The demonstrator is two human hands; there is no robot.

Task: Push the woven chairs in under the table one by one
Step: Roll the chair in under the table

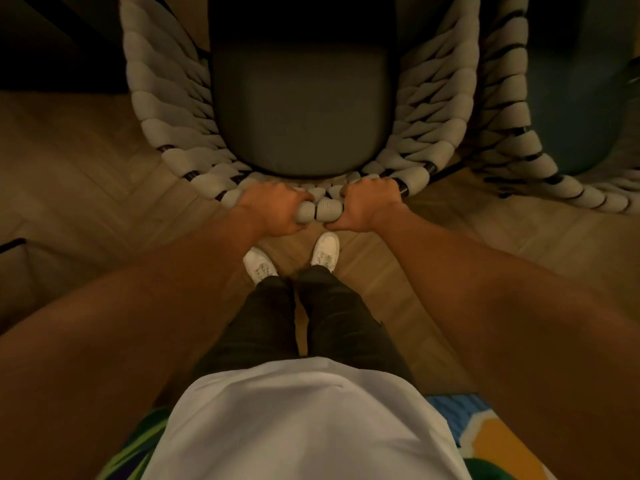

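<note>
Seen from above, the left hand [273, 211] and right hand [367, 206] each curl tightly around the top rail of a woven chair [166, 109] at twelve o'clock, knuckles close together. Its dark seat cushion [301, 109] runs under the table edge [301, 22]. A second woven chair [512, 133] stands just beside it at two o'clock; bare wood floor [86, 174] lies open at ten o'clock

Both arms extended fwd, converging at centre. Left hand [273, 211] and right hand [369, 206]: knuckles up, fingers curled, each gripping chair top rail [322, 211], side by side, near-touching.
</note>
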